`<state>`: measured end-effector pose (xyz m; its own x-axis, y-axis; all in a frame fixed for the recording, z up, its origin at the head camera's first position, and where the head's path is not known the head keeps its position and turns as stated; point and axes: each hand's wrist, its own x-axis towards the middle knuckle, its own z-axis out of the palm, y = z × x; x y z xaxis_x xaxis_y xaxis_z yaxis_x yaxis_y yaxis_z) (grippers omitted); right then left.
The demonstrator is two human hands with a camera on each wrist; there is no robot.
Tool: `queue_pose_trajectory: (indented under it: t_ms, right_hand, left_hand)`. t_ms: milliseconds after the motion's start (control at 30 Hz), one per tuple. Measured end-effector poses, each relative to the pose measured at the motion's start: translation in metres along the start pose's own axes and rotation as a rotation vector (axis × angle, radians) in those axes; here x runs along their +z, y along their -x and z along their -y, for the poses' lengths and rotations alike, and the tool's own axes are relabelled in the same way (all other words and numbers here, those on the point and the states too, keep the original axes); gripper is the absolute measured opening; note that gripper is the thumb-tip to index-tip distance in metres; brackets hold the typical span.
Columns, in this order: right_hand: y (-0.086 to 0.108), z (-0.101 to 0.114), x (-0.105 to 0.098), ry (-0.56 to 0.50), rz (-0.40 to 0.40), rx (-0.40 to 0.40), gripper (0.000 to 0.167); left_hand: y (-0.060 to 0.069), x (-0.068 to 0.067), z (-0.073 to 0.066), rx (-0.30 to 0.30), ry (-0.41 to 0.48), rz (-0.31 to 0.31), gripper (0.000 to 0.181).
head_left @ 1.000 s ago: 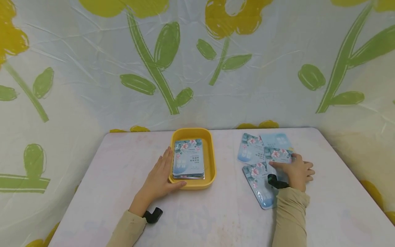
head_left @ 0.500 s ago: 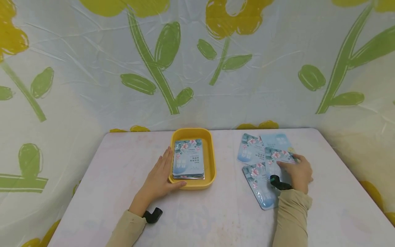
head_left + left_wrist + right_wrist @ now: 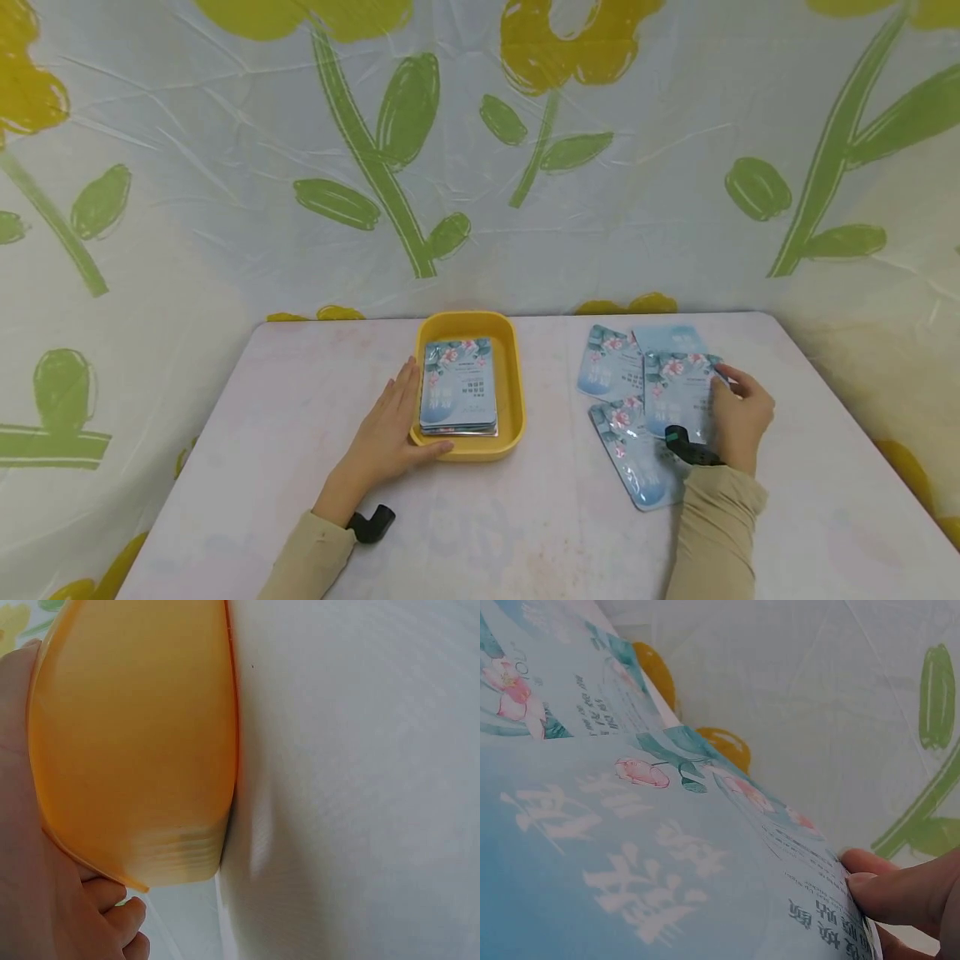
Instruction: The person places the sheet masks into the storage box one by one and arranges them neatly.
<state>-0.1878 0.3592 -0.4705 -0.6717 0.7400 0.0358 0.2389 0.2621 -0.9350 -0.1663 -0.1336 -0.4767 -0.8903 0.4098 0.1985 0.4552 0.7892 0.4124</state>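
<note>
A flat blue face mask packet [image 3: 677, 392] with pink flowers is pinched at its right edge by my right hand [image 3: 742, 412]. In the right wrist view, thumb and fingers [image 3: 900, 892] grip the packet's [image 3: 652, 855] edge, which is lifted and tilted. Beneath and around it lie other packets: one at the left [image 3: 609, 362], one nearer the front [image 3: 637, 462], and a plainer one [image 3: 667, 338] behind. My left hand [image 3: 386, 429] rests along the left side of a yellow tray [image 3: 512, 400], fingers straight, thumb on the front rim. A stack of similar packets [image 3: 457, 383] lies inside the tray.
The pale table [image 3: 517, 525] ends at a back edge against a flower-printed cloth [image 3: 600, 233]. Dark wrist-worn cameras sit at the left wrist [image 3: 371, 525] and the right wrist [image 3: 690, 447]. The tray's outer wall [image 3: 135, 750] fills much of the left wrist view.
My right hand has shifted slightly right, its fingers closing on the top packet's right edge. That packet has risen and turned a little. My left hand and the tray have stayed put.
</note>
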Motion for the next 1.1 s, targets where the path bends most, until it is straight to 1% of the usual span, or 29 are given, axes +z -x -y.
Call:
queue_pose_trajectory:
  t_ms: [133, 333, 433, 533, 667, 733, 767, 833, 900, 1033, 1100]
  right_hand:
    - [-0.001, 0.002, 0.000, -0.127, 0.081, 0.103, 0.026]
    - [0.002, 0.001, -0.005, -0.123, 0.223, 0.151, 0.030]
    - [0.003, 0.002, -0.007, -0.150, 0.286, 0.137, 0.031]
    - [0.005, 0.002, -0.007, -0.177, 0.348, 0.106, 0.030]
    - [0.005, 0.004, -0.005, -0.183, 0.458, 0.057, 0.026]
    - [0.006, 0.005, -0.003, -0.198, 0.520, 0.033, 0.028]
    - [0.007, 0.006, -0.001, -0.215, 0.555, 0.025, 0.033]
    - [0.008, 0.007, 0.003, -0.266, 0.608, 0.023, 0.040]
    - [0.009, 0.009, 0.007, -0.327, 0.658, 0.039, 0.045]
    - [0.011, 0.010, 0.015, -0.419, 0.727, 0.065, 0.048]
    - [0.012, 0.010, 0.018, -0.460, 0.737, 0.076, 0.046]
  left_hand:
    - [0.000, 0.000, 0.000, -0.002, -0.004, 0.007, 0.123]
    - [0.000, -0.001, -0.001, -0.008, 0.006, 0.014, 0.123]
    - [0.000, 0.000, -0.001, -0.007, 0.002, 0.009, 0.123]
    - [0.000, 0.000, -0.001, -0.011, 0.001, 0.009, 0.123]
    - [0.000, 0.001, -0.001, -0.017, 0.002, 0.010, 0.123]
    - [0.000, 0.001, -0.001, -0.018, 0.000, 0.009, 0.123]
    - [0.000, 0.001, -0.001, -0.018, -0.002, 0.009, 0.123]
    - [0.000, 0.001, -0.001, -0.017, -0.004, 0.007, 0.123]
    - [0.001, 0.001, -0.001, -0.014, -0.003, 0.005, 0.123]
    - [0.001, 0.000, 0.000, -0.013, -0.002, 0.005, 0.123]
    - [0.000, 0.001, 0.000, -0.014, -0.003, 0.008, 0.122]
